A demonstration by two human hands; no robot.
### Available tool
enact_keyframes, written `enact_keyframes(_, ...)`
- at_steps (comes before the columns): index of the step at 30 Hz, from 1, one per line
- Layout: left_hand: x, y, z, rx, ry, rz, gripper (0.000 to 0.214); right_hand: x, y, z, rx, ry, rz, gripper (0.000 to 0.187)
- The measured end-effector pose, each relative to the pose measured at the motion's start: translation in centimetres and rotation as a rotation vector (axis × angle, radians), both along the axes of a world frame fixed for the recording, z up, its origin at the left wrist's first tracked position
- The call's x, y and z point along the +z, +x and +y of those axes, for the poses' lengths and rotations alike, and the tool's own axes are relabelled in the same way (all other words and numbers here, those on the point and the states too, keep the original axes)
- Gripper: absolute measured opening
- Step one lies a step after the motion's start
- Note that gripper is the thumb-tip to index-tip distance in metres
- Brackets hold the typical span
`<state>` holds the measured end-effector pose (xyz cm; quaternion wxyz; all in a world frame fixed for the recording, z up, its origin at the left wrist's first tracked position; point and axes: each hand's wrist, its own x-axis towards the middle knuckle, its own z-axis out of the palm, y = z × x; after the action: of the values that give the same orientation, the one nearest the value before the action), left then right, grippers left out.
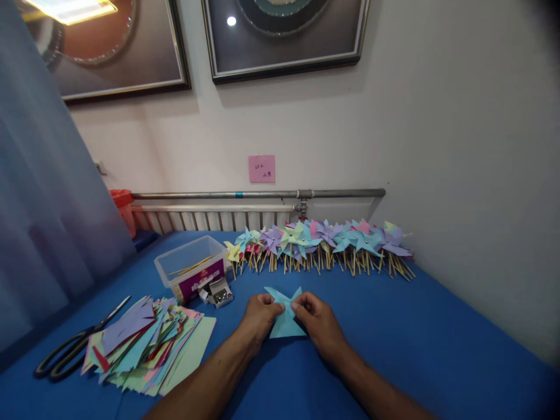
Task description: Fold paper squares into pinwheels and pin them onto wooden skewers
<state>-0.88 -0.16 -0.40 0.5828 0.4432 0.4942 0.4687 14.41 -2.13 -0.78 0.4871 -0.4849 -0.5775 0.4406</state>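
A light blue paper square, cut in from its corners, is held just over the blue tablecloth. My left hand pinches its left side between thumb and fingers. On the right side, my right hand pinches the same paper, thumb and fingertips close to the middle. Two pointed corners stick up between the hands. A small open box of shiny metal pins lies up and left of my left hand. Behind the hands, many finished paper pinwheels on wooden sticks lie in a row.
Cut colored paper sheets are heaped on the left, beside black-handled scissors. A clear plastic tub holds thin wooden sticks. The blue-covered table meets the wall, with a radiator and pipe behind. A curtain hangs at left.
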Motion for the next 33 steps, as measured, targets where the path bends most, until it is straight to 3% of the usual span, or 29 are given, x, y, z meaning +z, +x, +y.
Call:
enact_keyframes(18,0.25,0.48,-0.1,0.026,0.019,0.026,0.021,-0.33,-0.71,0.06,-0.206,0.024,-0.161,0.021)
enact_keyframes(33,0.13,0.61,-0.12,0.005,0.027,0.061,0.026,-0.27,-0.89,-0.05,-0.279,0.005,-0.256,0.023)
